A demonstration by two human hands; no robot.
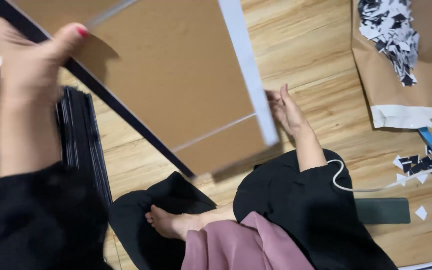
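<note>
Hands grip opposite edges of the board (171, 75): left hand (31, 65) pinching the top, right hand (287, 111) steadying the lower edge; keep both grips firm.

I hold the board (171, 75) up over the floor (316, 45). My left hand (31, 65) is on its far left edge, my right hand (286, 110) on its right. A pile of paper bits (391, 35) lies far right. My foot (168, 222) is near, under the board.

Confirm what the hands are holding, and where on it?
A brown board with a black edge and white strips. Left hand pinches its upper-left edge, thumb on top; right hand steadies the right edge.
</note>
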